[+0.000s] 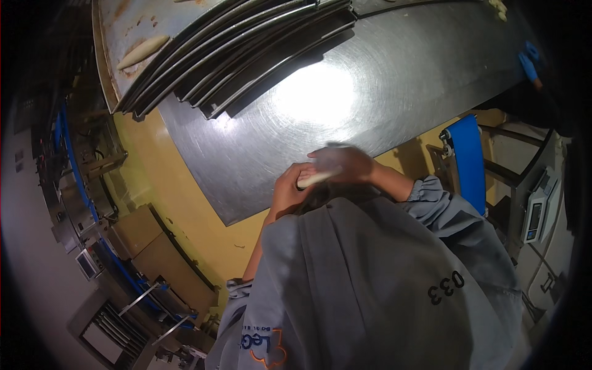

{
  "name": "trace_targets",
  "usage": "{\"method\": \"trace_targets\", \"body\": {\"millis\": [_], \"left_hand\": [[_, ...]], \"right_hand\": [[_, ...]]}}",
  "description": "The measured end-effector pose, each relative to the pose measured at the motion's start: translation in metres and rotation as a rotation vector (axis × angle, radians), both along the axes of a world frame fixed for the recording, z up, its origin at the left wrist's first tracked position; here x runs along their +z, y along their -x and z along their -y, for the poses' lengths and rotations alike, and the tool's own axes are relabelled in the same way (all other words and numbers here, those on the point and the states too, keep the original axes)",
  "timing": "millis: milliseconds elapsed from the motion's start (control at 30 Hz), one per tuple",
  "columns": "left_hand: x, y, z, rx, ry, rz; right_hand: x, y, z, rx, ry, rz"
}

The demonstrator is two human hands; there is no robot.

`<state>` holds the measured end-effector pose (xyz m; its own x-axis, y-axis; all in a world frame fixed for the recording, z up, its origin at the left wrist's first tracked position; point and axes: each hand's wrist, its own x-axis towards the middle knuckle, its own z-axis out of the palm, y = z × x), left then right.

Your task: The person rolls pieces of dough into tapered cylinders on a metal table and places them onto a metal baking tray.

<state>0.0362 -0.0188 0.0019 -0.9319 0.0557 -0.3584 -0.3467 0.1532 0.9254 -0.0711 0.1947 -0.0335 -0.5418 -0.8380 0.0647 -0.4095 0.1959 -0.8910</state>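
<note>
A short, pale, stick-shaped piece of dough (312, 179) lies in my left hand (291, 186), the fingers curled around it near the front edge of the metal table. My right hand (350, 164) is over the dough's right end, and motion blurs its fingers. Both hands are close together in front of my grey smock. A longer, tapered dough piece (143, 52) rests on a stained baking tray (126, 24) at the far left.
Several dark metal trays (246, 58) lie overlapped on the steel table (401, 80). Pale dough pieces (498, 8) sit at the far right, near another person's blue-gloved hand (528, 65). A blue conveyor belt (467, 163) and a scale (538, 206) stand to the right.
</note>
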Motion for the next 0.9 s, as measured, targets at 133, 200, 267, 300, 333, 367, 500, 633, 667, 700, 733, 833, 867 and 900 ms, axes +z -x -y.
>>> {"method": "trace_targets", "body": {"millis": [133,200,267,300,333,367,500,633,667,700,733,833,867,900], "left_hand": [[0.007,0.018,0.003,0.137,-0.100,-0.043],[0.017,0.032,0.009,0.201,-0.042,-0.112],[0.022,0.058,0.015,0.207,0.105,-0.199],[0.016,0.066,0.016,0.156,0.081,-0.097],[0.009,0.068,0.017,0.136,0.078,-0.146],[-0.001,0.068,0.018,0.128,0.076,-0.197],[0.009,0.059,0.026,0.036,0.440,-0.571],[0.001,0.049,0.039,-0.136,0.735,-0.535],[0.000,0.053,0.041,-0.118,0.741,-0.560],[0.000,0.054,0.042,-0.099,0.747,-0.585],[0.001,0.056,0.044,-0.075,0.703,-0.544],[0.004,0.058,0.048,-0.035,0.633,-0.471],[0.002,0.057,0.050,-0.042,0.650,-0.479],[0.002,0.056,0.052,-0.050,0.668,-0.487]], "right_hand": [[0.011,0.016,0.008,-0.089,0.107,0.017],[0.044,0.036,0.016,-0.105,0.138,0.184],[0.068,0.062,0.023,-0.115,0.156,0.462],[0.060,0.068,0.028,-0.116,0.057,0.476],[0.054,0.071,0.029,-0.130,-0.038,0.485],[0.049,0.069,0.028,-0.134,0.009,0.336],[0.034,0.061,0.004,-0.164,0.079,-0.104],[0.020,0.060,-0.008,-0.167,0.070,-0.186],[0.023,0.061,-0.007,-0.171,0.038,-0.154],[0.026,0.063,-0.007,-0.174,0.005,-0.123],[0.031,0.066,-0.006,-0.179,-0.025,-0.095],[0.021,0.062,-0.011,-0.224,0.017,-0.175],[0.021,0.062,-0.013,-0.231,0.030,-0.260],[0.020,0.061,-0.015,-0.238,0.043,-0.345]]}}
